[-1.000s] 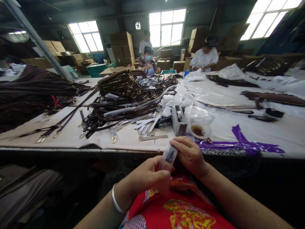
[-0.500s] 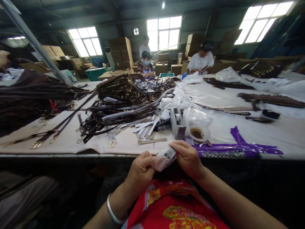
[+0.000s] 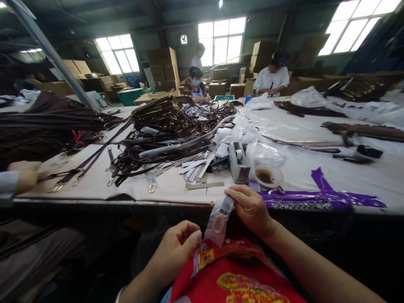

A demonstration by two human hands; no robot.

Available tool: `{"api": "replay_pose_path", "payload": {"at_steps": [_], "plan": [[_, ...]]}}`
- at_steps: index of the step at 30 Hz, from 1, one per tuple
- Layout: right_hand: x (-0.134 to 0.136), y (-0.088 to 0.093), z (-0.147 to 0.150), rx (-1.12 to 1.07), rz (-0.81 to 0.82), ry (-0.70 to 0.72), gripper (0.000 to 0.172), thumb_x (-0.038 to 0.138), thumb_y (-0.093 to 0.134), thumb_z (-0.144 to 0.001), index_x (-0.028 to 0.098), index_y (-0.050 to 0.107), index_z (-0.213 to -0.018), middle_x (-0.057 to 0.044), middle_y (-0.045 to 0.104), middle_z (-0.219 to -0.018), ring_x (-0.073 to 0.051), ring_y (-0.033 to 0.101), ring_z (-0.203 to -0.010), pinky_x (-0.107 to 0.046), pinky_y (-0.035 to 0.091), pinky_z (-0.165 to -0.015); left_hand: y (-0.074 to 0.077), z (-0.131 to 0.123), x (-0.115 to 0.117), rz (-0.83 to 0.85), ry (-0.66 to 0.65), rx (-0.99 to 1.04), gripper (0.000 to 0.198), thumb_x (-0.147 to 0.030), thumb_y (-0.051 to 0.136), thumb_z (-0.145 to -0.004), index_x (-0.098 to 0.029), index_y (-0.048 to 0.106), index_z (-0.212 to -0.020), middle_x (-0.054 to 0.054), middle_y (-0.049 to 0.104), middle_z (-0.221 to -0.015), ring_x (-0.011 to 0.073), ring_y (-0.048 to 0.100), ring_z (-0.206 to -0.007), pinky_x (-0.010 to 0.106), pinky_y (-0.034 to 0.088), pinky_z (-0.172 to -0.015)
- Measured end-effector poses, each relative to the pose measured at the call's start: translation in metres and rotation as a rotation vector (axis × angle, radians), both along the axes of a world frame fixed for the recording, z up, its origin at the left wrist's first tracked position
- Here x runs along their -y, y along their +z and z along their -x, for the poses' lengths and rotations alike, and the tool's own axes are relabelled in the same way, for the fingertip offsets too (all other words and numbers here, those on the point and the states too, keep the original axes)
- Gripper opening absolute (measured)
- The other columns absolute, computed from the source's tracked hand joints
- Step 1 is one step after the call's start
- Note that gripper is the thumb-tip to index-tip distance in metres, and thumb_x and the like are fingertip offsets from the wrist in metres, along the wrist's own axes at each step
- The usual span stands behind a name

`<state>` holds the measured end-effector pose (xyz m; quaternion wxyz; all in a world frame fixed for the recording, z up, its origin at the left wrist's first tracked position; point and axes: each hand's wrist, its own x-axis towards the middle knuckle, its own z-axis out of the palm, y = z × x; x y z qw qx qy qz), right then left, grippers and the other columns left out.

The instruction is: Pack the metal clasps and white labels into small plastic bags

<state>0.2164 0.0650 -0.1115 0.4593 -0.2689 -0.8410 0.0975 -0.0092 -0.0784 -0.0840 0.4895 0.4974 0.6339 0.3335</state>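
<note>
My right hand [image 3: 249, 208] pinches the upper end of a small clear plastic sleeve [image 3: 221, 240], which hangs over my lap. Inside the sleeve show a gold-coloured metal clasp [image 3: 219, 223] and a short dark strap end above it. Lower and to the left, my left hand [image 3: 179, 248] is closed, its fingers curled toward the thumb, apart from the sleeve. I see nothing in it. On the table beyond lie dark brown straps [image 3: 176, 147] with gold clasps, some in plastic. A tape dispenser [image 3: 239, 162] stands just past my right hand.
Beside the dispenser is a dish with brown liquid [image 3: 265, 176]. Purple tape [image 3: 328, 195] runs along the table edge. Paper strips [image 3: 202, 168] lie in the middle. Another person's hand [image 3: 25, 174] reaches in at the left. Several people work across the table.
My left hand has let go of the plastic sleeve and moved down and left. The sleeve now hangs down from my right hand. Another person's hand has come onto the table's left side.
</note>
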Motion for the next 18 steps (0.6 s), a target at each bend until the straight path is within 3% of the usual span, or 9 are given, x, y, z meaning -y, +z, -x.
{"api": "replay_pose_path", "payload": {"at_steps": [3,5,7,12,14,16,18], "plan": [[0.001,0.004,0.005,0.011,-0.022,0.02,0.031,0.008,0.052,-0.09,0.021,0.07,-0.113,-0.009,0.073,-0.101,-0.021,0.067,-0.093,-0.037,0.057,-0.082,0.003,-0.015,-0.006,-0.123,-0.064,0.015,0.051,-0.041,0.073,-0.078,-0.015,0.06,-0.12,0.005,0.066,-0.091,0.0149,0.056,-0.072,0.025,0.044,-0.066],[0.001,0.007,0.004,0.021,-0.039,0.011,0.033,0.007,0.052,-0.089,0.021,0.07,-0.113,-0.009,0.073,-0.101,-0.022,0.067,-0.093,-0.038,0.056,-0.082,0.008,-0.021,-0.011,-0.059,-0.165,0.12,0.035,-0.041,0.071,-0.079,-0.013,0.067,-0.099,0.001,0.061,-0.076,0.0117,0.048,-0.062,0.022,0.037,-0.058],[0.002,0.009,0.002,0.032,-0.051,-0.01,0.034,0.005,0.051,-0.087,0.02,0.07,-0.111,-0.01,0.072,-0.101,-0.022,0.067,-0.093,-0.04,0.056,-0.083,0.015,-0.02,-0.012,0.027,-0.213,0.214,0.035,-0.047,0.066,-0.083,-0.013,0.062,-0.072,-0.002,0.05,-0.062,0.0093,0.039,-0.056,0.021,0.028,-0.051],[0.01,0.011,0.006,0.028,-0.003,0.069,0.03,0.008,0.054,-0.088,0.019,0.068,-0.112,-0.01,0.071,-0.101,-0.021,0.066,-0.094,-0.036,0.057,-0.084,0.044,0.004,0.001,-0.005,-0.177,0.438,0.049,-0.059,0.07,-0.075,-0.015,0.054,-0.06,-0.003,0.038,-0.054,0.0079,0.028,-0.05,0.023,0.019,-0.048],[0.013,0.016,0.01,-0.03,0.029,0.11,0.031,0.008,0.053,-0.089,0.02,0.067,-0.114,-0.009,0.07,-0.102,-0.019,0.067,-0.094,-0.033,0.058,-0.084,0.052,0.012,0.004,-0.034,-0.263,0.476,0.054,-0.062,0.07,-0.074,-0.015,0.055,-0.056,-0.002,0.038,-0.053,0.0087,0.03,-0.051,0.024,0.021,-0.049],[0.013,0.025,0.012,-0.083,0.022,0.137,0.031,0.009,0.052,-0.09,0.02,0.067,-0.115,-0.009,0.07,-0.102,-0.018,0.068,-0.092,-0.031,0.058,-0.081,0.054,0.016,0.001,-0.027,-0.435,0.492,0.057,-0.067,0.067,-0.074,-0.012,0.061,-0.058,0.002,0.049,-0.057,0.0121,0.04,-0.055,0.026,0.032,-0.054],[0.012,0.037,0.014,-0.069,-0.037,0.169,0.031,0.01,0.052,-0.091,0.02,0.066,-0.116,-0.011,0.069,-0.103,-0.019,0.067,-0.091,-0.032,0.058,-0.079,0.051,0.016,-0.008,-0.001,-0.552,0.558,0.067,-0.074,0.061,-0.074,-0.009,0.071,-0.081,0.01,0.064,-0.074,0.0217,0.057,-0.071,0.032,0.045,-0.071]]}}
